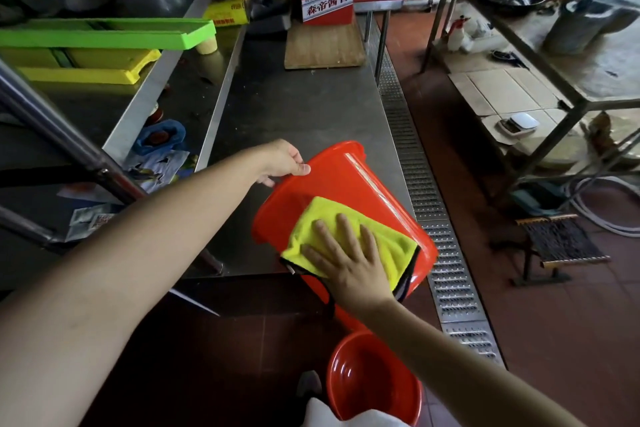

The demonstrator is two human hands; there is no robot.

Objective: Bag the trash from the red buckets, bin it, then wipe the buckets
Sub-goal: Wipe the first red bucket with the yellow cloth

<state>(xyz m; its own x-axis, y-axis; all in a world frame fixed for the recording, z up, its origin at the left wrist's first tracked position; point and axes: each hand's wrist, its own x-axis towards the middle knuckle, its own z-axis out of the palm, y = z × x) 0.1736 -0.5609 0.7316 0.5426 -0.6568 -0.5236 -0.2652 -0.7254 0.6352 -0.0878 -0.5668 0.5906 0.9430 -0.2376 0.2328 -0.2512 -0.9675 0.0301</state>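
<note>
- Your left hand (282,161) pinches the rim of the red bucket (349,184), fingers curled round its edge — that braces it while you wipe.
- The bucket lies tipped on its side at the worktop (304,107) corner, overhanging the edge, so its wall faces you.
- Your right hand (349,263) presses the yellow cloth (322,218) flat on that wall, fingers straight and spread — gripping nothing.
- A second red bucket (367,378) stands on the floor below, likely next.

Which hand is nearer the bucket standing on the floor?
Right. The right hand presses the yellow cloth just above the floor bucket; the left hand grips the tilted bucket farther away.
</note>
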